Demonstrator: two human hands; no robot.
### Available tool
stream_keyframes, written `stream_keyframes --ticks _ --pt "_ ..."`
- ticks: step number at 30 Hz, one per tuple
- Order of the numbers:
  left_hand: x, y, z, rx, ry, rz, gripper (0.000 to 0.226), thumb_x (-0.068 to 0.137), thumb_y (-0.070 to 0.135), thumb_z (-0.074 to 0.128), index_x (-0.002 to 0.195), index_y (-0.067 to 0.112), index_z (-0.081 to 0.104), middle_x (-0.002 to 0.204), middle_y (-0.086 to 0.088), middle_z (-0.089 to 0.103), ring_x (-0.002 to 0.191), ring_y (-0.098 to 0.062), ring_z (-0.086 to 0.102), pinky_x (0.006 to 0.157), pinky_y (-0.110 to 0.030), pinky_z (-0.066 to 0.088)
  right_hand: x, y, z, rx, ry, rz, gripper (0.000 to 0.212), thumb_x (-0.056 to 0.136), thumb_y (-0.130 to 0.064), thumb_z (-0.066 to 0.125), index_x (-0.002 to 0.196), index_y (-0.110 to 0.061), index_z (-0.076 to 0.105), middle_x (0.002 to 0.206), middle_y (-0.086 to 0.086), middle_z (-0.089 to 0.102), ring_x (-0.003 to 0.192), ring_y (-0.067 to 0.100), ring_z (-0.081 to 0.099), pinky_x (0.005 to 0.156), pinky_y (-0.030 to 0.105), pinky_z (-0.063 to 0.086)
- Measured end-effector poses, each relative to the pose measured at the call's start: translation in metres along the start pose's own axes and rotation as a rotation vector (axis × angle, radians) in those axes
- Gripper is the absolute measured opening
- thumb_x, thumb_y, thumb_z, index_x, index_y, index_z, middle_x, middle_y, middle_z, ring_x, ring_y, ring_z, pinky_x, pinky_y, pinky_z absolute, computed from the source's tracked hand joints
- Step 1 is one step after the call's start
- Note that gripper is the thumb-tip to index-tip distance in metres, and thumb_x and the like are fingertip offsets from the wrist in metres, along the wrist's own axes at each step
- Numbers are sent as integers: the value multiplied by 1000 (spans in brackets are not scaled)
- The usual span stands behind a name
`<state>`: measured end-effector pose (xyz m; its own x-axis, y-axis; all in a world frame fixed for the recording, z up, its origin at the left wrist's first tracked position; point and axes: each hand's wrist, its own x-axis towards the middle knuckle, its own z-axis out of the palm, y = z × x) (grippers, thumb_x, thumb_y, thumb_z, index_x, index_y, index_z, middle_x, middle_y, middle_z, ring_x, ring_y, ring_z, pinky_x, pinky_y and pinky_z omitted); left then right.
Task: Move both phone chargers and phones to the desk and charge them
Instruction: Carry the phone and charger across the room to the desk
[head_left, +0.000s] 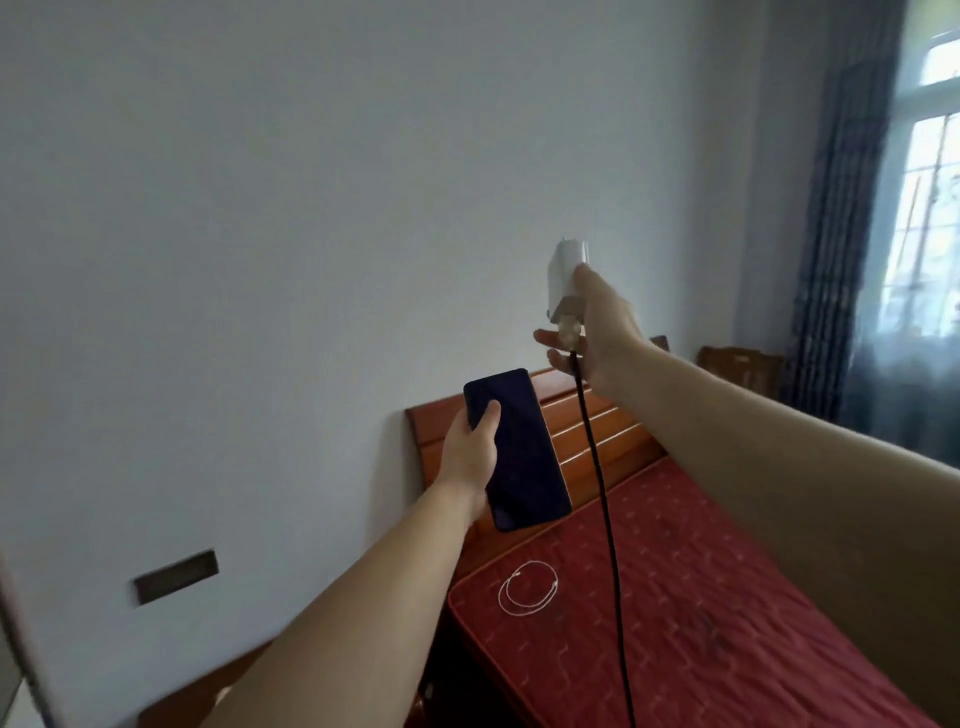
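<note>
My left hand (470, 447) grips a dark phone (519, 457), screen up and unlit, over the head of the bed. My right hand (597, 332) holds a white charger plug (563, 278) raised in front of the bare wall, prongs pointing up. A black cable (605, 519) hangs from the plug's underside down past the bottom of the frame. A thin white cable (527, 587) lies coiled in a loop on the red mattress. No second phone and no desk are in view.
The red mattress (701, 597) sits on a wooden bed with a slatted headboard (587, 431) against the white wall. A dark rectangular recess (176, 576) is low in the wall at left. A wooden chair (740, 366), blue curtain (841, 234) and window (930, 182) stand at right.
</note>
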<state>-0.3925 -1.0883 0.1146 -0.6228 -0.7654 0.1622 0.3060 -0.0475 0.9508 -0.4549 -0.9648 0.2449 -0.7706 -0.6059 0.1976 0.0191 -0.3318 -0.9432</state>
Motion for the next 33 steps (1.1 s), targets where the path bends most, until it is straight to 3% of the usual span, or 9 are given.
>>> stream_keyframes --ticks 4,7,10,14,17,20,24,29,33 --pt "13 -14 27 -17 -78 -62 26 96 35 57 106 12 65 102 -12 71 96 -33 68 89 -50 55 5 16 -34 -86 140 84 45 98 -47 40 85 -7 56 99 15 62 55 16 56 37 22 34" --pt "14 -23 58 -143 -133 -175 33 95 34 59 105 3 66 92 -13 72 77 -28 71 64 -36 59 7 20 -66 -82 253 124 50 98 -51 39 93 -4 56 68 8 56 41 12 38 33 16 22" --pt "7 -26 95 -271 -298 -296 35 96 37 54 106 5 66 93 -13 70 75 -24 68 61 -32 57 -2 19 -103 -71 334 122 52 96 -55 40 82 -7 54 47 2 43 36 11 30 34 14 18" --pt "-14 -30 144 -338 -511 -409 43 98 43 48 113 7 67 93 -10 70 80 -23 67 65 -31 57 -25 16 -163 -119 377 139 47 85 -59 55 82 -12 53 60 2 43 32 8 28 33 13 17" --pt "-35 -39 185 -352 -651 -489 49 97 45 48 118 5 65 95 -11 69 80 -24 67 64 -30 60 -52 8 -209 -131 473 119 26 87 -36 57 81 -12 50 67 3 48 29 6 27 30 11 16" --pt "-64 -50 230 -375 -751 -563 45 97 46 48 109 7 68 89 -10 71 75 -23 69 65 -32 60 -90 -11 -253 -121 607 74 15 88 -24 53 83 -11 49 70 4 53 30 6 24 32 11 16" --pt "-121 -60 301 -398 -880 -667 53 94 50 51 122 7 64 98 -10 70 81 -25 69 66 -34 58 -152 -44 -317 -116 736 10 14 85 -20 51 77 -11 45 75 6 54 31 6 24 31 12 16" --pt "-213 -56 381 -416 -1017 -753 51 94 51 53 118 8 65 94 -12 73 83 -27 70 71 -40 56 -230 -82 -392 -115 850 -13 14 85 -23 50 77 -12 45 74 6 57 31 6 25 29 13 17" --pt "-292 -53 437 -368 -1133 -733 28 95 34 57 105 8 66 85 -9 70 77 -24 67 72 -36 55 -296 -115 -448 -110 936 -36 17 89 -25 47 86 -8 47 76 8 61 30 5 25 28 12 18"
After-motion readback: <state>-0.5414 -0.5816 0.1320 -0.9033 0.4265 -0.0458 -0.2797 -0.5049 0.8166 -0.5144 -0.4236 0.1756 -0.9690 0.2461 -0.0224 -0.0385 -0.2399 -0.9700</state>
